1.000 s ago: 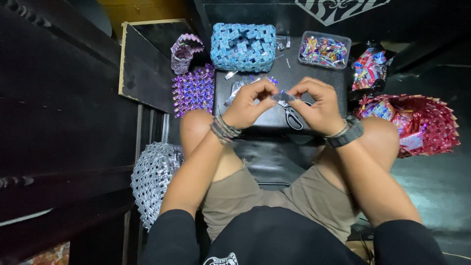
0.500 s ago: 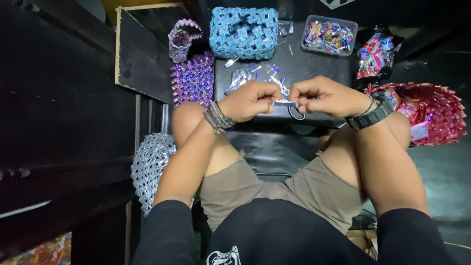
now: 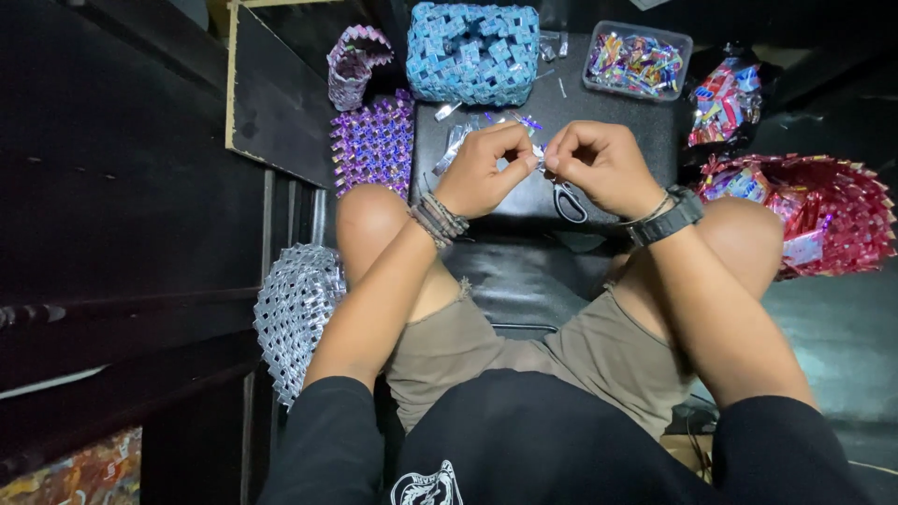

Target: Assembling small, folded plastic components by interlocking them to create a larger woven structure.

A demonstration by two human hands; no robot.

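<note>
So, looking down from the head camera: both hands are pinching a small silvery folded wrapper strip (image 3: 535, 161) between them, right over the middle of the black tabletop (image 3: 599, 112). The left hand (image 3: 485, 174) is curling almost shut, thumb and fingertips nipping one end of the strip, and the right hand (image 3: 601, 166) is doing the same on the other end, so the two are nearly touching. A pair of scissors (image 3: 567, 200) is lying on the tabletop just under the right hand. Further back, a blue woven box (image 3: 473, 52) is sitting near a clear tub of colourful wrappers (image 3: 636, 60). A purple woven panel (image 3: 374, 142) is lying to the left, a red woven basket (image 3: 823, 213) to the right, and a silver woven piece (image 3: 297, 309) is leaning beside the left knee.
</note>
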